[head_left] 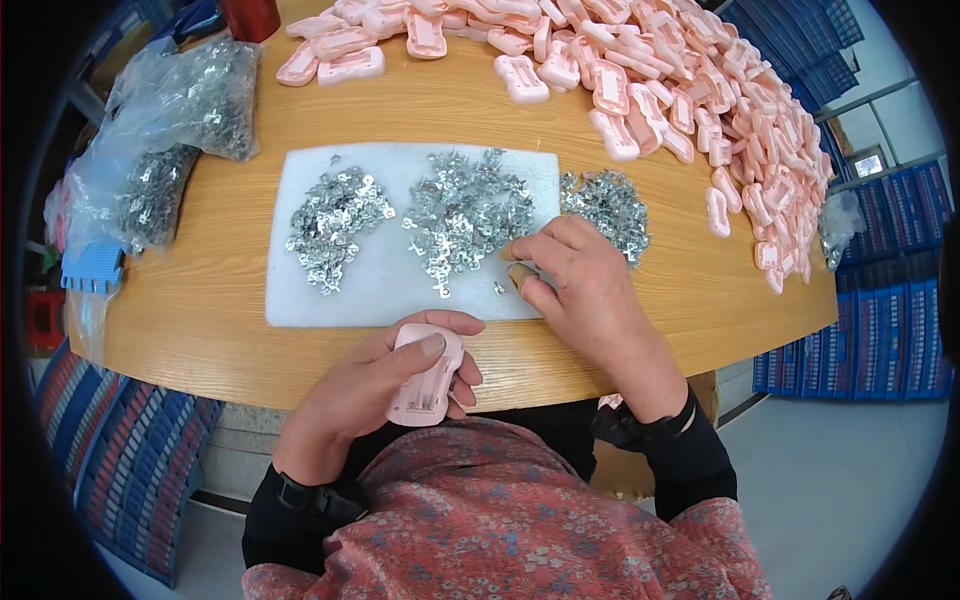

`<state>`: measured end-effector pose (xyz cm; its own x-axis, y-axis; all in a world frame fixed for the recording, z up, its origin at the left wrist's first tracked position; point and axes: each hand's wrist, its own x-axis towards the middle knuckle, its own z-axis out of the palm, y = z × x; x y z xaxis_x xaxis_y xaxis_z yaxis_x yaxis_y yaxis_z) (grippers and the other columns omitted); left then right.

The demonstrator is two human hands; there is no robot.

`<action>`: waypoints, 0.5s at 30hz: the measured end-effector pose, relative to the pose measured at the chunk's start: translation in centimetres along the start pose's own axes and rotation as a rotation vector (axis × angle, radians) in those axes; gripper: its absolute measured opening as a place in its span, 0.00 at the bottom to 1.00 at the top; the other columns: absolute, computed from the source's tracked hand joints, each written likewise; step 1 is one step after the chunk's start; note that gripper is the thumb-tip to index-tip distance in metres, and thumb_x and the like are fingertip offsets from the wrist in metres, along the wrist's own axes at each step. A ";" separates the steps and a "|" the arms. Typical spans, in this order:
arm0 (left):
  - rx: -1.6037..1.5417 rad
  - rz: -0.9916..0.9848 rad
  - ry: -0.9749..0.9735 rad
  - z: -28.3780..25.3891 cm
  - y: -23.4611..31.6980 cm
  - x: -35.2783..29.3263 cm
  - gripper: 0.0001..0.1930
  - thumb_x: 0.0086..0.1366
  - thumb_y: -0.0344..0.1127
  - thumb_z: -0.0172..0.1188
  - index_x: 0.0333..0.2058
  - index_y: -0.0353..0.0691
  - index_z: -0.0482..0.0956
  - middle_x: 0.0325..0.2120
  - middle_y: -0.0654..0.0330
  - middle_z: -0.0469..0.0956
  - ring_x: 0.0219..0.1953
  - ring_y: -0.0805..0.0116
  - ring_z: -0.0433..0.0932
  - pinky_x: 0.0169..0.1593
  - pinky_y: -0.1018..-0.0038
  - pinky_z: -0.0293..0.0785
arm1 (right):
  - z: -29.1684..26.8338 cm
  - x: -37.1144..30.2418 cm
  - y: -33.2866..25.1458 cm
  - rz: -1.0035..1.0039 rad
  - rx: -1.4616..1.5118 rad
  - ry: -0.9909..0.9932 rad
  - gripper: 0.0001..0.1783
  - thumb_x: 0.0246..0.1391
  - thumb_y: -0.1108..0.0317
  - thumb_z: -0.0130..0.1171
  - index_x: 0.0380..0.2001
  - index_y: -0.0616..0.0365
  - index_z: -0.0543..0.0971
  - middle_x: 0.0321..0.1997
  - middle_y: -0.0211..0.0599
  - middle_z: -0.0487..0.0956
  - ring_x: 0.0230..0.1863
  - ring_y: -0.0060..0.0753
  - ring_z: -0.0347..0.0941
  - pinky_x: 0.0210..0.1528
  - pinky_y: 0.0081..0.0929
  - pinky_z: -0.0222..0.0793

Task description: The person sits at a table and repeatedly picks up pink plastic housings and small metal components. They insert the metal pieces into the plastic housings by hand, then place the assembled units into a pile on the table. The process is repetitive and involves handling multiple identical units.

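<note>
My left hand (365, 385) is wrapped round a pale pink plastic casing (408, 402), thumb on top and fingers beneath. The casing has a long recess with small metal parts at its near end. Over the right side of a white foam mat (380, 310), my right hand (585, 285) has its thumb and forefinger curled toward each other at the edge of the middle pile of small metal contact pieces (465, 210). Whatever is between those fingertips is too small to make out. One loose metal piece (499, 288) lies just below them.
Another pile of metal pieces (335, 225) lies on the mat's left, and a third (615, 210) on its right edge. Pink casings (690, 90) heap across the table's far right. Clear bags of metal parts (205, 100) stand far left, near a dark red container (250, 18).
</note>
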<state>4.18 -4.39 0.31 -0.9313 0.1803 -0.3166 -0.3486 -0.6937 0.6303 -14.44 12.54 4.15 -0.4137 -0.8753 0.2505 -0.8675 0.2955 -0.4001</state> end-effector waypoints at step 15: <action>-0.270 0.016 0.023 -0.8 -0.7 0.5 0.30 0.78 0.54 0.33 0.62 0.34 0.65 0.39 0.54 0.79 0.39 0.62 0.81 0.46 0.62 0.82 | 0.9 -0.6 -1.2 0.066 0.189 -0.027 0.07 0.48 0.72 0.66 0.33 0.56 0.82 0.30 0.31 0.75 0.35 0.33 0.70 0.43 0.31 0.65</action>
<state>4.00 -4.40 -0.85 -0.9329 0.1540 -0.3256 -0.2898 -0.8577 0.4247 -12.90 12.38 3.66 -0.4584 -0.8669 0.1957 -0.7704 0.2779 -0.5738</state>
